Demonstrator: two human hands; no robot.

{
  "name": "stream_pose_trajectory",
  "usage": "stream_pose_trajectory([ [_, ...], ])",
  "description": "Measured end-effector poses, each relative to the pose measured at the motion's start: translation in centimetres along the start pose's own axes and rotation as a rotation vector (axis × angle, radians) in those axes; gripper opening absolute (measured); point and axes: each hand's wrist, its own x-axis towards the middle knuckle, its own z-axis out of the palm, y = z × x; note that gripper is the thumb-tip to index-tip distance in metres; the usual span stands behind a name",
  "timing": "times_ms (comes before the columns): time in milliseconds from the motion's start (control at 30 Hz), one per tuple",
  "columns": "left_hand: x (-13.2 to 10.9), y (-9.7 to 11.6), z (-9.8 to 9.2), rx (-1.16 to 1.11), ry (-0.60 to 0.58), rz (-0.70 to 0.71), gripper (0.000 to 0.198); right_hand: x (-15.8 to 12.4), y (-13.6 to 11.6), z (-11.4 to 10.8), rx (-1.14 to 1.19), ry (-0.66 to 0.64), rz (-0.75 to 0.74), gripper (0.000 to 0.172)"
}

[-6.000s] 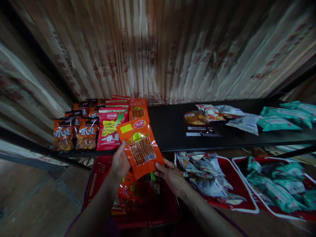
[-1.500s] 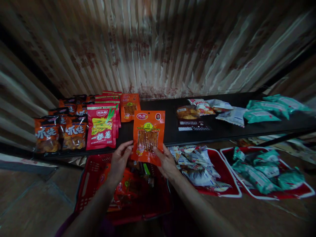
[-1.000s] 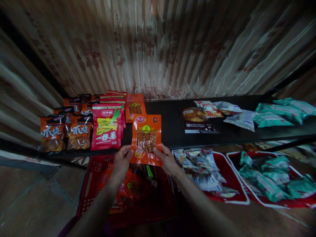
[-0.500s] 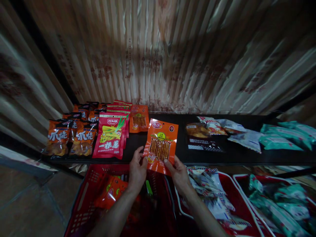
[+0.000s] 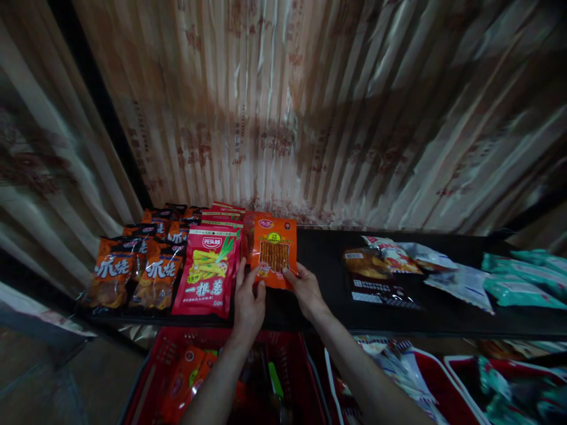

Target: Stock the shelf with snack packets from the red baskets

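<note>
An orange snack packet (image 5: 275,251) with a clear window showing brown sticks stands upright over the black shelf (image 5: 323,277). My left hand (image 5: 250,301) grips its lower left edge, and my right hand (image 5: 305,288) pinches the lower right corner between thumb and fingers. Behind it, mostly covered, is another orange packet. Just left of my left hand stand red snack packets (image 5: 206,271) in a row. Whether the held packet's bottom rests on the shelf I cannot tell.
Black-and-orange snack bags (image 5: 153,271) fill the shelf's left end. To the right lie a brown packet (image 5: 381,286), white bags (image 5: 460,283) and teal bags (image 5: 518,286). Below the shelf sit a red basket (image 5: 150,378) with orange packets and further red baskets (image 5: 443,372) with white and teal bags.
Both hands have carried the orange packet away from me and slightly left, over the shelf, so it now hides most of the orange packet behind. The view has tilted up slightly.
</note>
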Motion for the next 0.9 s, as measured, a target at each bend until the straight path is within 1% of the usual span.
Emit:
stream_pose_trajectory([
  [167,0.1,-1.2,0.1,0.088,-0.095,0.072,0.037,2.7,0.8,1.5,-0.015,0.001,0.037,0.038],
  [267,0.1,-2.2,0.2,0.124,-0.117,0.084,0.037,4.0,1.5,1.7,-0.04,0.023,0.017,0.037],
  [367,0.3,-3.0,0.2,0.081,-0.126,0.072,0.039,4.9,2.1,1.7,-0.061,0.037,0.007,0.038],
  [467,0.6,-3.6,0.2,0.053,-0.126,0.064,0.039,5.5,2.6,1.6,-0.091,0.043,-0.006,0.038],
  [600,0.7,-4.1,0.3,0.095,-0.099,0.079,0.038,6.0,3.0,1.8,-0.146,0.045,-0.032,0.032],
  [800,0.6,-4.0,0.5,0.183,-0.1,0.096,0.04,6.5,3.2,1.8,-0.243,0.036,-0.067,0.028],
  [900,0.6,-3.9,0.5,0.188,-0.101,0.094,0.041,6.6,3.3,1.6,-0.305,0.023,-0.075,0.026],
])
